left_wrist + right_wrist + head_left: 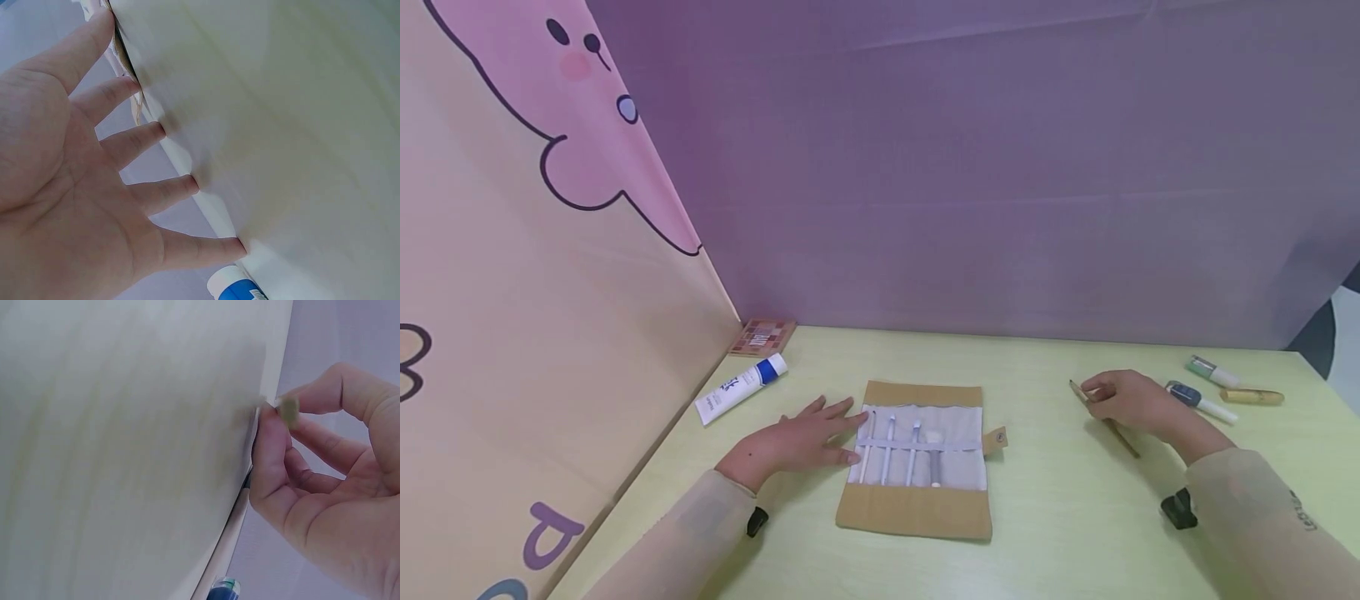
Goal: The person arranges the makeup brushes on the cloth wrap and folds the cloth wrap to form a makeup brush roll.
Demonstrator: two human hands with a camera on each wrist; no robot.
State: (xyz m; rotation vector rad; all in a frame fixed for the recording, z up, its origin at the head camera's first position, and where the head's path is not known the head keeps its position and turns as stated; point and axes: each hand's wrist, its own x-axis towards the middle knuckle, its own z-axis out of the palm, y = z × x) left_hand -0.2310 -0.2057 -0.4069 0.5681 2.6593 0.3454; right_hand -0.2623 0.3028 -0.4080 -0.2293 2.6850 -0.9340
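1. A thin brown stick [1122,438] sits in the right hand [1126,402], its dark tip jutting past the fingers, away from the person, and its tail slanting back toward the wrist.
2. The right hand pinches the stick between thumb and fingertips. The right wrist view shows the palm side of this pinch and a blurred, pale end of the stick; the head view shows the back of the hand and the stick's length.
3. The left hand [805,435] is spread, thumb and index finger at the near edge of an unrolled brush roll [913,510]. The left wrist view alone bares its palm and all five separated digits.
4. Between the hands, the roll holds four slim brushes [913,446] under a strap; a brown tab [996,441] projects toward the right hand.
5. Beyond the left hand lie a white-and-blue tube [737,390] and a checkered flat box [763,337].
6. Outward from the right hand are a dark-and-white tube [1198,402], a green-and-white one [1212,369] and a yellow stick [1252,397], all on the desk [1045,517].
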